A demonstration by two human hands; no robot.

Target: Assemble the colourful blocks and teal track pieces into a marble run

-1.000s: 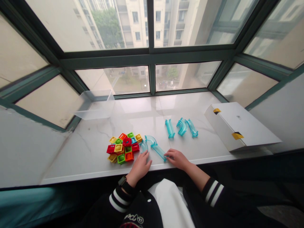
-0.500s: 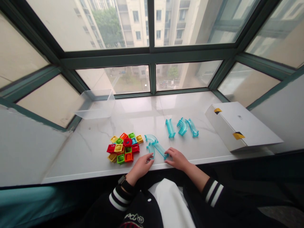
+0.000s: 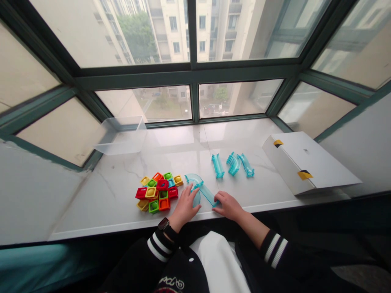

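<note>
Clear blue track pieces lie in front of me. A straight track piece [image 3: 207,194] runs diagonally from a curved track piece [image 3: 193,178], their ends meeting. My right hand [image 3: 228,204] pinches the near right end of the straight piece. Over a second curved piece [image 3: 197,198] reaches my left hand [image 3: 185,204], fingers stretched out and apart; it partly covers that piece, and whether the fingertips touch it I cannot tell. Left of that hand is a pile of coloured blocks [image 3: 163,194] in red, yellow, green, orange and blue.
Behind my right hand lie three more blue track pieces: one straight [image 3: 218,166], one curved [image 3: 233,164] and another [image 3: 247,165]. A clear plastic bin [image 3: 122,147] stands at the back left. A white box [image 3: 317,162] is at the right on the marble sill [image 3: 104,211].
My left hand has moved forward over the second curved piece, its fingers extending. My right hand stays at the end of the straight piece. The view has shifted slightly.
</note>
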